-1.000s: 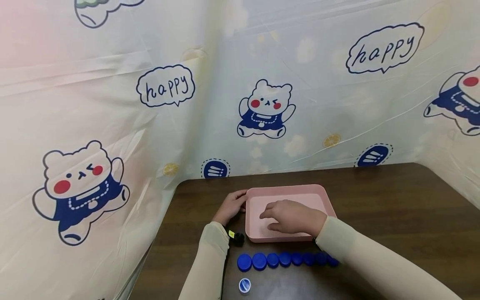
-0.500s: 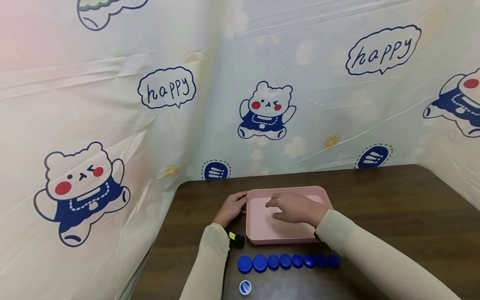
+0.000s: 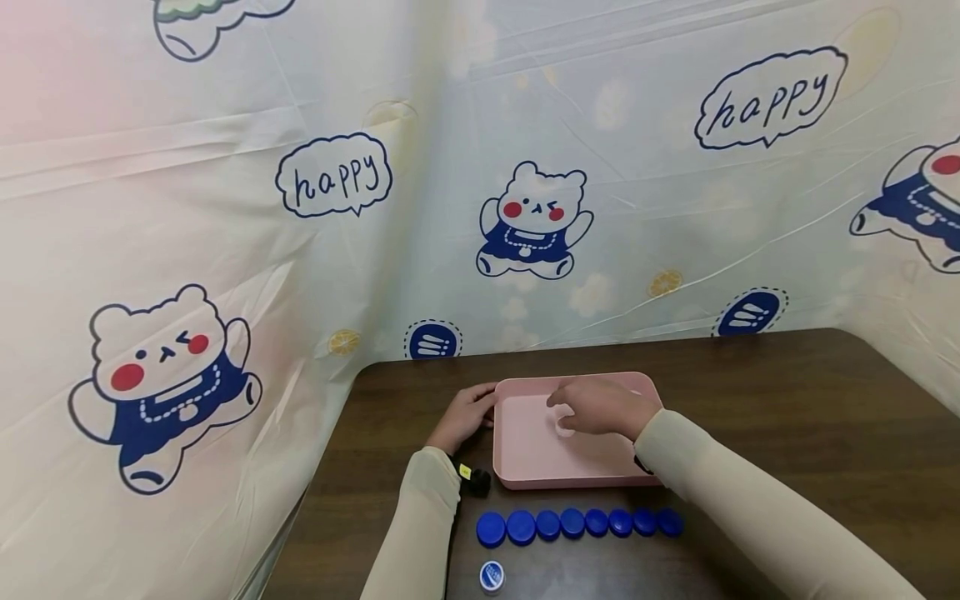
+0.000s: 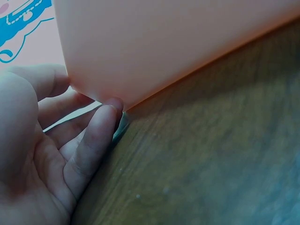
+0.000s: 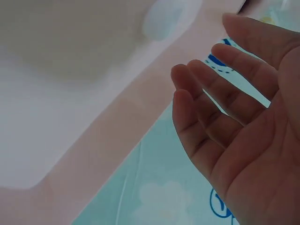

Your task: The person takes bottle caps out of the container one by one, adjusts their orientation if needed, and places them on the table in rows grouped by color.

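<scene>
The left hand touches the outer left side of a pink rectangular tray with its fingertips. In the left wrist view, thumb and fingers of that hand meet the corner of the tray, whose wall rises from the wooden table. My right hand is over the right half of the tray, fingers loosely bent. In the right wrist view, the palm and fingers of the right hand show nothing held. Beside its fingertips a pale round patch shows on the tray; I cannot tell whether it is an object or glare.
A row of several blue round caps lies in front of the tray. Nearer stands a small white container with a blue-and-white top. The dark wooden table extends to the right. A printed curtain hangs behind and at both sides.
My right hand has moved to the right over the tray, and the pale round patch now shows beside its fingertips. The left hand stays at the tray's left side.
</scene>
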{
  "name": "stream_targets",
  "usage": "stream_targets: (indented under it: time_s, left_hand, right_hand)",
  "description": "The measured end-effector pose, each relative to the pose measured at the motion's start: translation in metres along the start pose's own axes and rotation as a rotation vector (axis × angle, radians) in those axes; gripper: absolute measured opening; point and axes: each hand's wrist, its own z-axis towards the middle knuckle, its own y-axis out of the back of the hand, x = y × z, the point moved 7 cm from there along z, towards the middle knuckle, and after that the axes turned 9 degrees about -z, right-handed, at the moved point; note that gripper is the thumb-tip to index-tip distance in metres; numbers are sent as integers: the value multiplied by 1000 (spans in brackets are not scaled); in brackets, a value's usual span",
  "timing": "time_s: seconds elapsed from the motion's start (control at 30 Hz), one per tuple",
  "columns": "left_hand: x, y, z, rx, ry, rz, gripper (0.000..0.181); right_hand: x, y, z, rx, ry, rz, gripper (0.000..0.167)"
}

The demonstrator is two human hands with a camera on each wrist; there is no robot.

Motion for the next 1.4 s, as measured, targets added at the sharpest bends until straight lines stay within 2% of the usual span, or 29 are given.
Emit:
stream_targets:
  time_s: [0.13,0.43,0.73,0.93,1.17,1.4]
  left_hand:
    - [8,2,4,-20,-8,0,41]
    - [5,2,3,-45,-35,2,38]
    - [7,2,2,-43,-18,-8,37]
    - [5,2,3,-54,-17,10,38]
    - [9,2,5,-30,13,9,39]
    - [5,2,5,-30,22,19,39]
  right_hand:
    - [-3,-4,-1,19,-1,-13,31]
    - [-7,-15,2,30,62,-33,33]
    - [-8,-28,9,41,102,-41,30]
    - [-9,-29,12,28,100,-26,29]
    - [-7,-27,10,16,108,-5,28]
    - [-8,-23,8,5,90,-4,24]
